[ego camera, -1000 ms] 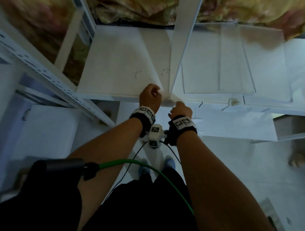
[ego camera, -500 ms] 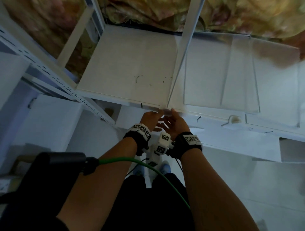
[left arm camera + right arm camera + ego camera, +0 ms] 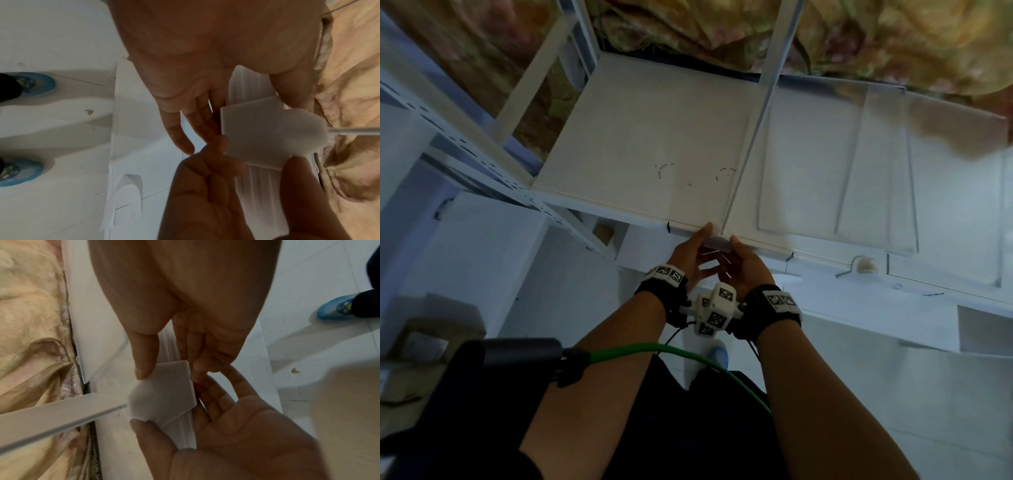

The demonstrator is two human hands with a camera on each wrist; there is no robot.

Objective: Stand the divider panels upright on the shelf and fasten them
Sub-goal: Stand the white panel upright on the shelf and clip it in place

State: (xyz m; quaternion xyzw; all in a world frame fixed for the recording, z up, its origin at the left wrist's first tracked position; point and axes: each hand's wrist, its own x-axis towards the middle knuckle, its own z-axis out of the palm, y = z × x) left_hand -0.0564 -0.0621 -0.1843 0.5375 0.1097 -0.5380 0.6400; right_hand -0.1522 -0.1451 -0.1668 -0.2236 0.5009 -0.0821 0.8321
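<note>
A clear divider panel [image 3: 748,150] stands upright across the middle of the white shelf [image 3: 637,137]. A small white clip [image 3: 719,241] sits over the shelf's front lip at the panel's near end. My left hand [image 3: 700,241] and right hand [image 3: 738,250] meet at it from either side. In the right wrist view the right thumb [image 3: 144,366] presses the clip [image 3: 164,394] from above, with fingers behind it. In the left wrist view the left thumb [image 3: 294,94] touches the clip [image 3: 267,129] and the fingers lie under the lip.
More clear panels [image 3: 859,171] lie flat on the shelf to the right. Another white clip [image 3: 863,265] rests on the lower ledge at right. A perforated shelf post [image 3: 482,161] slants at left. Floral cloth [image 3: 893,41] hangs behind the shelf, and a cardboard box [image 3: 431,335] is on the floor.
Both hands have come down from the panel's base on the shelf to the front lip and now hold the clip there. The head view has tilted up.
</note>
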